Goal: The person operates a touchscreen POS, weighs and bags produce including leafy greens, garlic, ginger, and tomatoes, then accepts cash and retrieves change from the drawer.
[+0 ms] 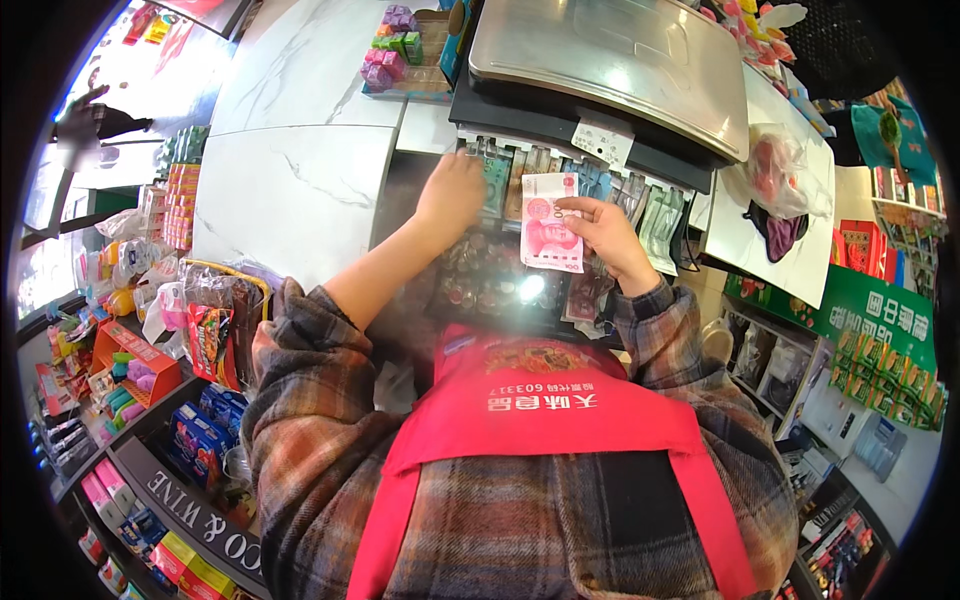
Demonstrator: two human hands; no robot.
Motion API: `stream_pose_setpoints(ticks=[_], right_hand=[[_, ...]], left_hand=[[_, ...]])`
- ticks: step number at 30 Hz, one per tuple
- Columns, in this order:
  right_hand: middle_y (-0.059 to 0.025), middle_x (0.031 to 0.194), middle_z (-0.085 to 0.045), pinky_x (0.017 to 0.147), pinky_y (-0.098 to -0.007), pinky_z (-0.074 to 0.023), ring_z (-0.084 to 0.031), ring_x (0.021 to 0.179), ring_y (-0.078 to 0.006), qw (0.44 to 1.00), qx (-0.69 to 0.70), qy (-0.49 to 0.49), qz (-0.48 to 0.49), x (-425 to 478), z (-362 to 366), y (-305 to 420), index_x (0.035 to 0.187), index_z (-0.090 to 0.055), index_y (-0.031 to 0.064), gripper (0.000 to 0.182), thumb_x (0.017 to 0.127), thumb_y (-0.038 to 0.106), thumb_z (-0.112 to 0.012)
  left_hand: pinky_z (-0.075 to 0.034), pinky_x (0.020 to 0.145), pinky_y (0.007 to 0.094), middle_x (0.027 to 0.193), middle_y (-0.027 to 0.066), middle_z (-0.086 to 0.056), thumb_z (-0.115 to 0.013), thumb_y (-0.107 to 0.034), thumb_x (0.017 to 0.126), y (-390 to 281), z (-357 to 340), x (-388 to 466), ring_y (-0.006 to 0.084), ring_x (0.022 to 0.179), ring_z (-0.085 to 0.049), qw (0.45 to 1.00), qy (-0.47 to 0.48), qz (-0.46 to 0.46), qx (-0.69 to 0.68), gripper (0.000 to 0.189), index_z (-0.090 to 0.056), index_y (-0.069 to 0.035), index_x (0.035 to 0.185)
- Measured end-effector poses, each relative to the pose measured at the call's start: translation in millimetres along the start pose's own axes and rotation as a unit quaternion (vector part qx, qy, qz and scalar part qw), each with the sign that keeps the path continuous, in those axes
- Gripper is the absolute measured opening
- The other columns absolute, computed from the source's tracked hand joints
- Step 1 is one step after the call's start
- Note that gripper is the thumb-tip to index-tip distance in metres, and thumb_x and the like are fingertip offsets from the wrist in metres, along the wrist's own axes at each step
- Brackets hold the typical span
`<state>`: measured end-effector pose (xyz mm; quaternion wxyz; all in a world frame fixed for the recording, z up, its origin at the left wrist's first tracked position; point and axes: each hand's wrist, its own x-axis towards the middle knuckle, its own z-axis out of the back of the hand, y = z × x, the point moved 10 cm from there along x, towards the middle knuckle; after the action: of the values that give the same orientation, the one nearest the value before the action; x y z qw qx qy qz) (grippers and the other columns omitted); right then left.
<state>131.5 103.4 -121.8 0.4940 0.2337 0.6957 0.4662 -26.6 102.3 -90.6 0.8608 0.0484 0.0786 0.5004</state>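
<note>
My right hand [616, 241] pinches a red 100-yuan banknote [541, 251] between thumb and fingers, above an open cash drawer. My left hand [453, 193] reaches to the drawer's far left, beside a slot of green banknotes [493, 186]. Its fingertips are at the clip end of that slot, and whether they grip anything is hidden. Further right, under clips, lie brown notes [516, 187], blue notes [592, 177] and pale green notes [660, 225]. Coins [480, 279] fill plastic-covered compartments nearer my body. More red notes [583, 300] lie partly under my right wrist.
Above the drawer stands a metal-topped scale [607, 67]. A white marble-look counter [292, 202] extends left, with a box of small colored packs [394, 52]. A plastic bag of produce [780, 169] sits on the right counter. Packed snack shelves [139, 367] flank my left side.
</note>
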Motion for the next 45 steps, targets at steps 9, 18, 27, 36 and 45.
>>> stream_pose_setpoints(ticks=[9,18,27,36,45], right_hand=[[-0.002,0.081,-0.061,0.05,-0.0177,-0.0378,-0.048,0.059,-0.0032,0.996,-0.085,0.004,-0.013,-7,5,11,0.11,-0.058,-0.0013,0.03,0.081,0.006,-0.059],[-0.0182,0.091,-0.062,0.072,-0.0394,-0.0478,-0.061,0.083,-0.0316,0.923,-0.335,-0.08,0.17,55,-73,27,0.1,-0.055,-0.0036,0.026,0.077,0.007,-0.06],[-0.0218,0.095,-0.059,0.07,-0.0377,-0.0489,-0.062,0.081,-0.0313,0.961,-0.211,-0.018,0.176,71,-66,6,0.11,-0.044,-0.0035,0.038,0.073,-0.002,-0.052],[-0.0179,0.11,-0.054,0.09,-0.0381,-0.0414,-0.05,0.104,-0.0325,0.791,-0.505,-0.039,0.345,49,-106,29,0.097,-0.056,-0.0031,0.024,0.074,0.0,-0.051],[-0.0112,0.107,-0.056,0.083,-0.0367,-0.0446,-0.052,0.102,-0.029,0.837,-0.41,-0.045,0.359,37,-79,51,0.097,-0.06,0.0043,0.023,0.074,0.008,-0.057]], left_hand=[[-0.047,0.068,0.0349,0.08,0.008,-0.057,-0.056,-0.004,0.069,12,3,4,0.0247,0.077,-0.058,0.981,-0.086,-0.027,-0.171,0.017,-0.056,-0.007,0.085],[-0.047,0.064,0.0352,0.078,0.0092,-0.056,-0.057,0.004,0.067,30,78,-45,0.0264,0.071,-0.055,0.916,-0.3,0.042,-0.261,0.017,-0.059,-0.002,0.083],[-0.047,0.07,0.0328,0.079,0.0068,-0.056,-0.058,0.0,0.063,3,-7,-19,0.0248,0.08,-0.054,0.973,-0.097,0.009,-0.211,0.018,-0.06,-0.005,0.079],[-0.048,0.068,0.0396,0.076,0.0121,-0.057,-0.057,-0.004,0.069,4,-38,-3,0.0327,0.075,-0.056,0.964,0.003,0.001,-0.265,0.009,-0.059,-0.003,0.077],[-0.044,0.074,0.0345,0.081,0.006,-0.057,-0.063,-0.008,0.065,10,-3,-17,0.0244,0.081,-0.052,0.981,-0.044,-0.005,-0.191,0.017,-0.063,-0.007,0.082]])
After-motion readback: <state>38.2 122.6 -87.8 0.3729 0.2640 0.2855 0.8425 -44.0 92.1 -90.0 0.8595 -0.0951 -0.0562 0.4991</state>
